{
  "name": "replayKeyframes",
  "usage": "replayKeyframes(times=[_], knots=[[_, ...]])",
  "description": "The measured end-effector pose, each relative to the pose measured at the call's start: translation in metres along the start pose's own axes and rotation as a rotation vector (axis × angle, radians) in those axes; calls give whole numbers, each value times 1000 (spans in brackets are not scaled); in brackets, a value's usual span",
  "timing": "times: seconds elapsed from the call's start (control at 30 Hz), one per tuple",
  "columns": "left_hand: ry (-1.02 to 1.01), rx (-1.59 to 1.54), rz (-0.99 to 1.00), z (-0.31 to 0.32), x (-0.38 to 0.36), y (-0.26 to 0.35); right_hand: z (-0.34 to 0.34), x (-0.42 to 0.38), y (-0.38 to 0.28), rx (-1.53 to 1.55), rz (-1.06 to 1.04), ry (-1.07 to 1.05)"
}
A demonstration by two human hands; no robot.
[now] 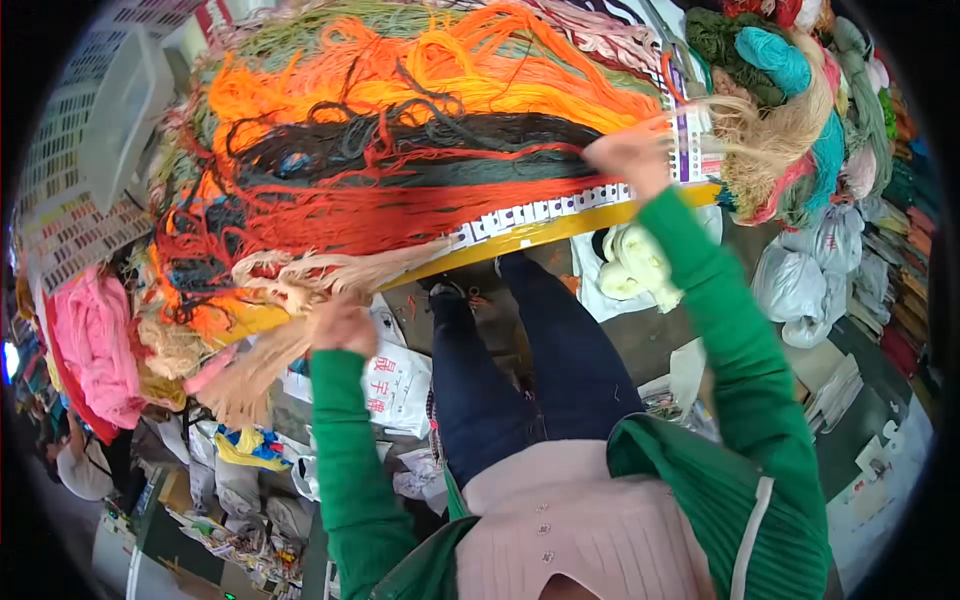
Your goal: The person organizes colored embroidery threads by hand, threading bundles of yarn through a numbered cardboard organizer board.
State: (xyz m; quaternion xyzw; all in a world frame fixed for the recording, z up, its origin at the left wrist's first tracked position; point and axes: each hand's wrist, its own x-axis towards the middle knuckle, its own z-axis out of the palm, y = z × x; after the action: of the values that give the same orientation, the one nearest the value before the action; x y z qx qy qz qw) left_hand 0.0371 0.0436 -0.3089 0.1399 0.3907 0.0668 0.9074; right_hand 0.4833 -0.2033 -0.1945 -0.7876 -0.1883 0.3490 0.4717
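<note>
My left hand (342,324) is closed around a hank of beige yarn (350,272) at the table's front edge. Its loose ends (252,375) hang down to the left, and the rest runs right along the edge. Over the right part of the table, my right hand (632,158) is blurred by motion, its fingers curled. Pale beige strands (735,118) trail from it to the right. Beneath and between the hands lie long red yarn strands (350,220), dark grey-black yarn (500,135) and bright orange yarn (480,80).
A yellow table edge (530,235) with a row of white hole-marked cards (540,210) runs before me. Coloured skeins (775,60) are heaped at the right, pink yarn (95,345) at the left. White bags (815,260) stand on the floor. A person (85,465) is at far left.
</note>
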Motion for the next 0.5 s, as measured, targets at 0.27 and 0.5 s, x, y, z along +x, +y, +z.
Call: replayKeyframes(times=[0.27, 0.5], knots=[[434, 904, -156, 232, 93, -104, 145, -47, 47, -229, -318, 189], [304, 984, -234, 207, 75, -80, 145, -51, 47, -352, -404, 148]])
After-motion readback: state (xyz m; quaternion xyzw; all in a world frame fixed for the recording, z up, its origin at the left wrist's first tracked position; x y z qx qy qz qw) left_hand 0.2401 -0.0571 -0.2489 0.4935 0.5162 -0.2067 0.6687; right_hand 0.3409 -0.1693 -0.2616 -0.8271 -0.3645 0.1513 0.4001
